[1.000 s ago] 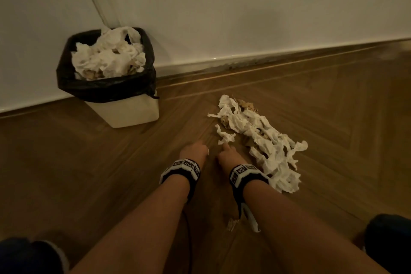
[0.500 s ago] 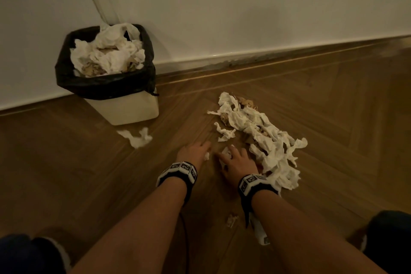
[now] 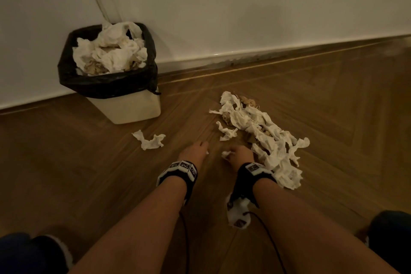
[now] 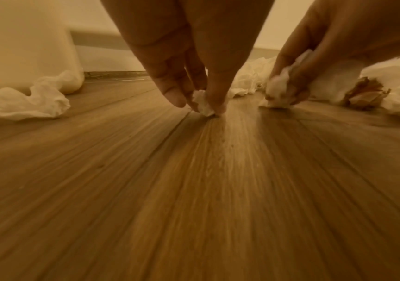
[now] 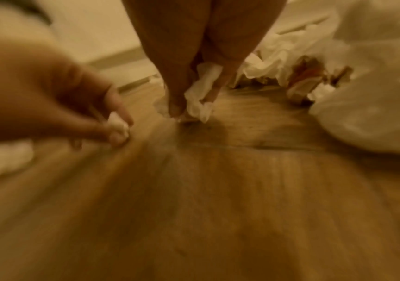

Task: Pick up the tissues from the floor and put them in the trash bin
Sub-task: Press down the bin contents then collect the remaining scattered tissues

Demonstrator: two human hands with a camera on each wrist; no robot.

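Observation:
A long heap of crumpled white tissues lies on the wooden floor, right of both hands. My left hand is down at the floor and pinches a tiny tissue scrap between thumb and fingertips. My right hand pinches a larger crumpled tissue piece at the heap's near edge. One loose tissue lies in front of the trash bin. The bin stands in the wall corner at the left, lined with a black bag and piled high with tissues.
The white wall and its baseboard run behind the bin and the heap. Brown crumpled paper shows at the heap's far end. My knees are at the lower corners of the head view. Bare wooden floor spreads to the left.
Both hands have drawn slightly nearer to me and closed their fingers on small tissue pieces. The loose tissue in front of the bin has come into sight since the earliest frame.

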